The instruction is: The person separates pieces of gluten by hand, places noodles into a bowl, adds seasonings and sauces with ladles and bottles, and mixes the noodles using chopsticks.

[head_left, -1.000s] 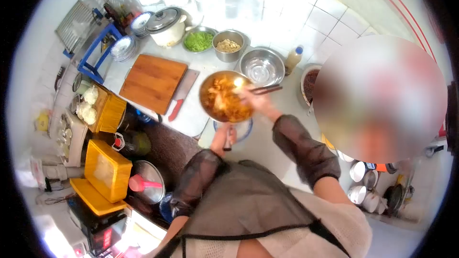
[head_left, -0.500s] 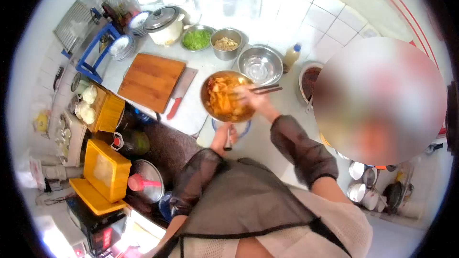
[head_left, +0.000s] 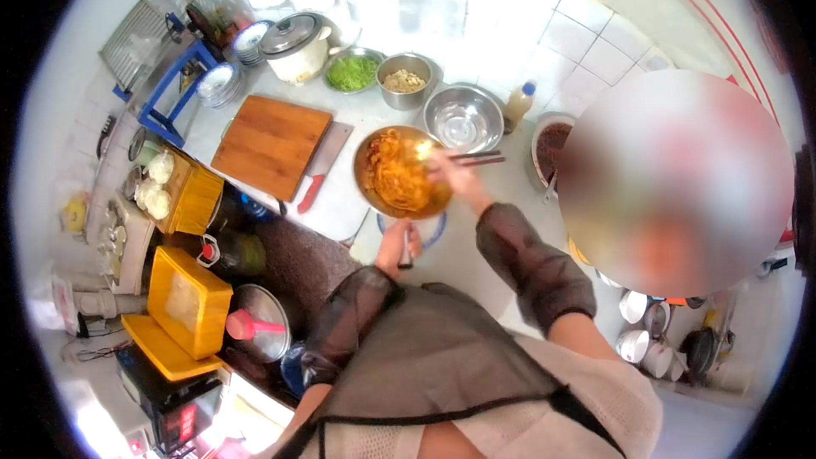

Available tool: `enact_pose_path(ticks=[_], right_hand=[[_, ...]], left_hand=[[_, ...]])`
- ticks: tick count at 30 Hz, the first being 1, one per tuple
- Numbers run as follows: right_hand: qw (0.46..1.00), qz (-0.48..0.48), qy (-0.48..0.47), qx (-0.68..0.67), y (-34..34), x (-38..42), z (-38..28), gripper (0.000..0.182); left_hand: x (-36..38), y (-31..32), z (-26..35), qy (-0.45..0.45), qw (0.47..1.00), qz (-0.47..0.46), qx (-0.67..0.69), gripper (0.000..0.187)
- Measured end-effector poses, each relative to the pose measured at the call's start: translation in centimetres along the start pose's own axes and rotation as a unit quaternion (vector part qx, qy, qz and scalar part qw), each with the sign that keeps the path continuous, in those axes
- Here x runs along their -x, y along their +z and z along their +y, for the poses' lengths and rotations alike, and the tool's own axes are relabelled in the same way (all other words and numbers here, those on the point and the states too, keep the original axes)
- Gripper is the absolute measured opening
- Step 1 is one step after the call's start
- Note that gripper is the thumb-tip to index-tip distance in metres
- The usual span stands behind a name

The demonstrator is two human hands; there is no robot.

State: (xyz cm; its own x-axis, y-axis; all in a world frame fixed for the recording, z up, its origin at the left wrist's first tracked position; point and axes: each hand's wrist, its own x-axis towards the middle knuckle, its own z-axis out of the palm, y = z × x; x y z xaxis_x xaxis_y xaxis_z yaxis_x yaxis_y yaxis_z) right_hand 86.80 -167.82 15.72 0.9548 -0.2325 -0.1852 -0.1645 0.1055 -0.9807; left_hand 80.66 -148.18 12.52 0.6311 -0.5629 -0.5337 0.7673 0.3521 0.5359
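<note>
My left hand [head_left: 398, 246] is closed round the handle of a metal pan [head_left: 364, 178], which is held over the counter above a blue-rimmed plate [head_left: 435, 231]. Orange-coloured food [head_left: 396, 172] lies in the pan. My right hand [head_left: 457, 180], somewhat blurred, grips dark chopsticks [head_left: 483, 157] at the pan's right side; their tips are hard to make out. Just beyond the pan stands an empty steel bowl [head_left: 463, 119].
At the left are a wooden board [head_left: 270, 146] and a red-handled cleaver [head_left: 326, 157]. Along the back stand a rice cooker [head_left: 295, 49], shredded greens [head_left: 352, 72], a pot of chopped food [head_left: 404, 81] and a bottle [head_left: 518, 106]. A sauce bowl [head_left: 551, 149] is at right.
The food in the pan has shifted into a more bunched heap. My right hand has moved slightly, with the chopsticks still in it. My left hand keeps its hold.
</note>
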Motion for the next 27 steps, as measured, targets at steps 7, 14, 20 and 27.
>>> enact_pose_path(ticks=[7, 14, 20, 27], right_hand=[[0.999, -0.019, -0.017, 0.034, 0.5, -0.7, -1.1, 0.03], [0.996, 0.052, -0.066, -0.014, -2.4, -1.2, 0.5, 0.028], [0.995, 0.007, -0.09, -0.042, -3.7, -1.9, 0.2, 0.026], [0.997, -0.042, -0.068, 0.018, -2.0, 0.3, -1.8, 0.022]], left_hand=[[0.1, -1.1, -0.1, 0.016, 1.0, 0.002, 0.005, 0.023], [-0.2, -0.7, -0.3, 0.019, 0.998, 0.004, -0.056, 0.021], [-0.6, -2.0, -0.2, 0.053, 0.997, 0.035, 0.044, 0.019], [0.0, -1.9, 1.0, 0.032, 0.998, 0.027, 0.042, 0.019]])
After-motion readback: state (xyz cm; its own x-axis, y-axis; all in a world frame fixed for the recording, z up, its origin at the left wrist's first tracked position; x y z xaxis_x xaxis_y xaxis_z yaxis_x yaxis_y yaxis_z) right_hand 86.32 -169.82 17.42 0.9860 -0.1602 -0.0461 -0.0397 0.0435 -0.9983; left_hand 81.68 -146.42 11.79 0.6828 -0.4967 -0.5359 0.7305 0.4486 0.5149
